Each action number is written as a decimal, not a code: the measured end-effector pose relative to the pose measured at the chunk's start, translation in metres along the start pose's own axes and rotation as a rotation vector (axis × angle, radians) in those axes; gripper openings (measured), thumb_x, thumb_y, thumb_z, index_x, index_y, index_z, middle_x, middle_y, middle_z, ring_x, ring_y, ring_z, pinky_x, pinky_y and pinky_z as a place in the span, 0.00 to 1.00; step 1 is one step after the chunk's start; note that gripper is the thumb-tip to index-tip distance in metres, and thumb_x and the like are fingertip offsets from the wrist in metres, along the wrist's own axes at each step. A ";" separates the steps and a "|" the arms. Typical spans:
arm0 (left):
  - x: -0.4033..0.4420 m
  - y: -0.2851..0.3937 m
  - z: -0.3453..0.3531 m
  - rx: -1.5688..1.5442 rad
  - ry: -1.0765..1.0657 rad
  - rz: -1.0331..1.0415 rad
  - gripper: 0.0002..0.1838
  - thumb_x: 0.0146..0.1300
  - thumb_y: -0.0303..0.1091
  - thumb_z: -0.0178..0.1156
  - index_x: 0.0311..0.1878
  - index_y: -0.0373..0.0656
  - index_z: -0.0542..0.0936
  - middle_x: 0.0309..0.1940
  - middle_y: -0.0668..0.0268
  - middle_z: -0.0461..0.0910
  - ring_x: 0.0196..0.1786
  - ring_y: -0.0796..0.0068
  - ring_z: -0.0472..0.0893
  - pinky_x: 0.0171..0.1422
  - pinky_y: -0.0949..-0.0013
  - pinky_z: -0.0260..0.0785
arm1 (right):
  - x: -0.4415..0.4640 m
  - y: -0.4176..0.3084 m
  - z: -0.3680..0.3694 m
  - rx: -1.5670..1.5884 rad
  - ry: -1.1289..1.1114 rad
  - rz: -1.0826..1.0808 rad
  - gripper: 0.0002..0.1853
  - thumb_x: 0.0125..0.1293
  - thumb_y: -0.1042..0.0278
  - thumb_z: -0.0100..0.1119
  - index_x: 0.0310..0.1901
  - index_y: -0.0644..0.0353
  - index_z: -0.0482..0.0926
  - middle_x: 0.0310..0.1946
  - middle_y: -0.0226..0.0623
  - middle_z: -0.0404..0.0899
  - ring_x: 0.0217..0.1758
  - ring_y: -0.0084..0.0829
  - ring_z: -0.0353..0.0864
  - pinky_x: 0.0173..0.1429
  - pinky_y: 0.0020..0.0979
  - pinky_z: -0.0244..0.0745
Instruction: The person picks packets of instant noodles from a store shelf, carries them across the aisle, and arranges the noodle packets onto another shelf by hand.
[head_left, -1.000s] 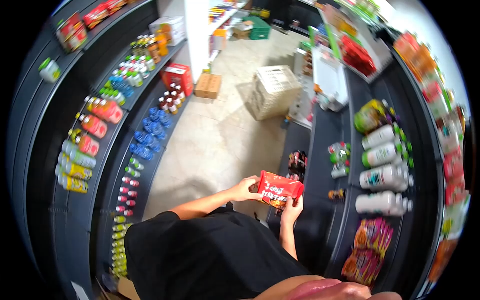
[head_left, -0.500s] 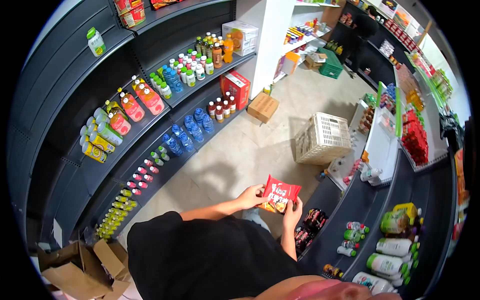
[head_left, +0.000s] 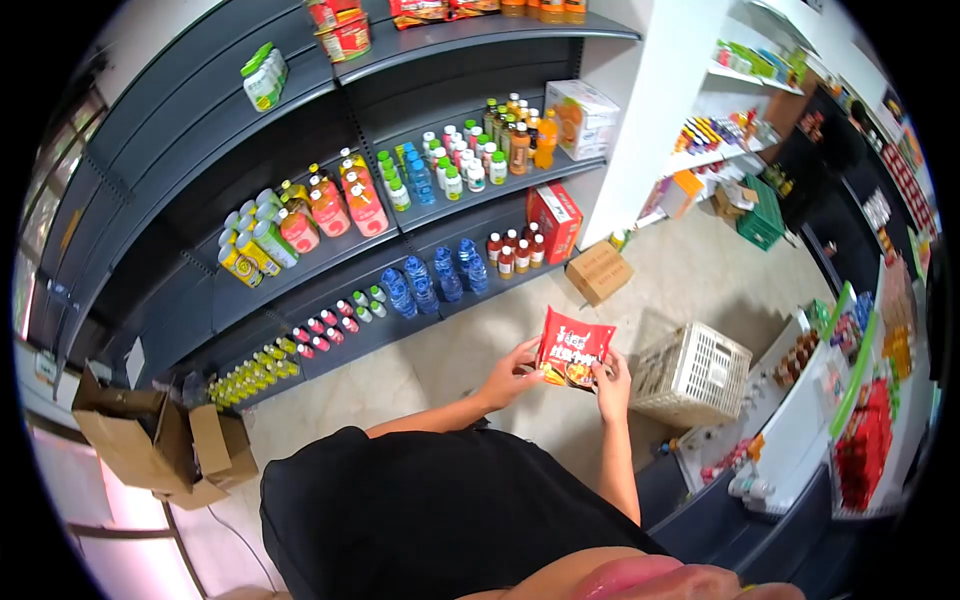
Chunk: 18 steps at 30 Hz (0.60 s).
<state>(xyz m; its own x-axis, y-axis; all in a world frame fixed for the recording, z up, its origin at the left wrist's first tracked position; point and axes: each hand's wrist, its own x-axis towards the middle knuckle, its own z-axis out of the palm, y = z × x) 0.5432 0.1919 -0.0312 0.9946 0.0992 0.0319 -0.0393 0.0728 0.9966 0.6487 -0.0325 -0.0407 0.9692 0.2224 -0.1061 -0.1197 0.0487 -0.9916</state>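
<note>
Both hands hold a red instant noodle packet (head_left: 575, 342) upright in front of my body, its printed side with white lettering and a food picture facing me. My left hand (head_left: 511, 374) grips the lower left edge between thumb and fingers. On the opposite edge, my right hand (head_left: 612, 387) pinches the lower right corner. Past the packet, the nearest shelf goods are blue water bottles (head_left: 422, 284) and dark red bottles (head_left: 507, 262) on the bottom shelf.
Stocked dark shelves (head_left: 440, 215) curve along the left and front. A brown carton (head_left: 600, 273) and a white plastic crate (head_left: 695, 372) stand on the floor. Opened cardboard boxes (head_left: 135, 440) lie at lower left, and a shelf unit (head_left: 760, 430) is at right.
My view has swung right-to-left toward the shelves, which now appear more head-on. Both hands still hold the packet, now raised slightly higher and farther from my body.
</note>
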 end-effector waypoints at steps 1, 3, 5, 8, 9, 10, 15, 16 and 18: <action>0.008 0.000 -0.008 0.010 0.044 0.008 0.42 0.68 0.40 0.69 0.82 0.47 0.61 0.56 0.63 0.82 0.56 0.76 0.79 0.59 0.67 0.73 | 0.019 -0.005 0.009 0.020 -0.023 -0.023 0.26 0.72 0.75 0.64 0.69 0.64 0.70 0.62 0.45 0.79 0.47 0.26 0.85 0.49 0.27 0.82; 0.030 -0.002 -0.024 0.024 0.119 0.031 0.42 0.68 0.39 0.69 0.82 0.47 0.62 0.55 0.63 0.82 0.55 0.76 0.80 0.58 0.67 0.74 | 0.060 0.000 0.031 0.102 -0.088 -0.040 0.27 0.71 0.78 0.64 0.70 0.64 0.68 0.63 0.45 0.79 0.50 0.26 0.84 0.48 0.27 0.83; 0.057 0.000 -0.035 0.017 0.240 0.071 0.39 0.68 0.38 0.69 0.81 0.46 0.65 0.54 0.63 0.82 0.53 0.76 0.80 0.57 0.69 0.75 | 0.091 0.002 0.054 0.190 -0.129 -0.047 0.27 0.71 0.78 0.63 0.70 0.64 0.69 0.64 0.45 0.78 0.51 0.25 0.83 0.50 0.28 0.83; 0.109 0.002 -0.057 0.001 0.364 0.092 0.34 0.67 0.37 0.71 0.75 0.45 0.74 0.50 0.65 0.82 0.48 0.79 0.80 0.53 0.69 0.75 | 0.128 0.000 0.090 0.238 -0.093 -0.038 0.27 0.71 0.79 0.62 0.70 0.67 0.68 0.64 0.45 0.78 0.52 0.24 0.83 0.52 0.28 0.80; 0.130 0.009 -0.068 0.077 0.316 0.120 0.34 0.66 0.36 0.72 0.74 0.44 0.75 0.50 0.65 0.82 0.50 0.78 0.80 0.56 0.69 0.74 | 0.142 0.001 0.099 0.225 -0.068 -0.026 0.28 0.71 0.80 0.61 0.71 0.68 0.67 0.64 0.45 0.78 0.51 0.24 0.82 0.53 0.27 0.80; 0.147 0.025 -0.076 0.147 0.265 0.146 0.33 0.65 0.35 0.73 0.73 0.42 0.76 0.50 0.65 0.82 0.52 0.78 0.79 0.58 0.69 0.73 | 0.151 0.000 0.102 0.187 -0.060 -0.019 0.27 0.72 0.77 0.61 0.71 0.66 0.67 0.62 0.42 0.79 0.53 0.25 0.82 0.53 0.27 0.80; 0.268 0.090 -0.119 0.463 0.066 0.469 0.27 0.58 0.32 0.77 0.62 0.43 0.85 0.44 0.59 0.85 0.45 0.65 0.84 0.53 0.66 0.76 | 0.227 -0.035 0.124 0.117 0.028 -0.024 0.27 0.75 0.73 0.59 0.72 0.63 0.64 0.59 0.38 0.80 0.56 0.25 0.81 0.51 0.27 0.78; 0.288 0.104 -0.124 0.482 0.072 0.549 0.25 0.57 0.31 0.77 0.61 0.45 0.86 0.43 0.57 0.86 0.44 0.59 0.85 0.51 0.63 0.78 | 0.245 -0.047 0.129 0.086 0.011 -0.114 0.27 0.76 0.73 0.58 0.72 0.63 0.62 0.59 0.38 0.79 0.56 0.25 0.80 0.53 0.29 0.77; 0.330 0.113 -0.139 0.486 0.102 0.730 0.24 0.56 0.30 0.78 0.57 0.45 0.87 0.45 0.58 0.86 0.46 0.59 0.85 0.51 0.62 0.78 | 0.293 -0.061 0.145 0.184 0.031 -0.296 0.29 0.73 0.78 0.61 0.72 0.64 0.62 0.59 0.38 0.78 0.54 0.24 0.79 0.52 0.27 0.76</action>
<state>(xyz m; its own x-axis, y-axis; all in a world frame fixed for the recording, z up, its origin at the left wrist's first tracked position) 0.8534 0.3710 0.0815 0.7232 0.0460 0.6891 -0.5927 -0.4708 0.6535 0.9091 0.1710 -0.0005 0.9734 0.1426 0.1792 0.1336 0.2821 -0.9500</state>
